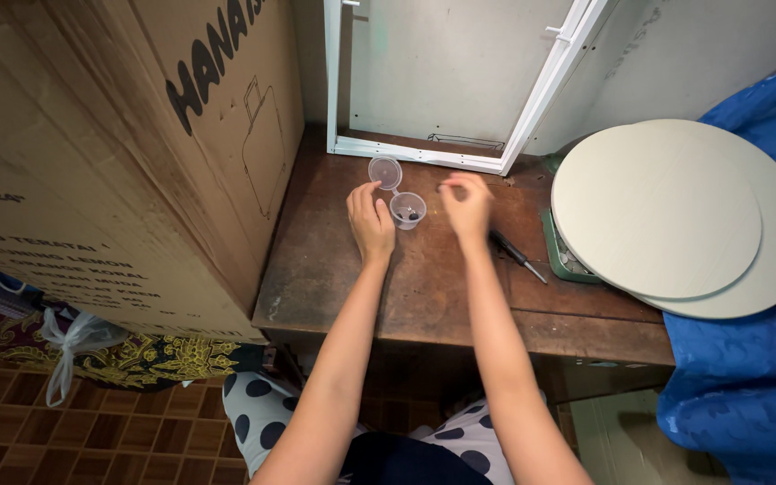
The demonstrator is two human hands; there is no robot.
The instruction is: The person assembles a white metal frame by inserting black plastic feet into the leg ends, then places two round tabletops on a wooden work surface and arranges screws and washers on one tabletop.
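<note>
A small clear plastic cup with a hinged lid open behind it stands on the brown wooden table; small dark bits lie inside the cup. My left hand rests beside the cup on its left, thumb and fingers touching its side. My right hand hovers just right of the cup, fingertips pinched together; whether something tiny sits between them is too small to tell. A black-handled screwdriver lies on the table right of my right wrist.
A large cardboard box walls off the left. A white metal frame leans at the table's back. Two round pale boards lie stacked on a green base at right, beside blue cloth. A tiled floor lies below.
</note>
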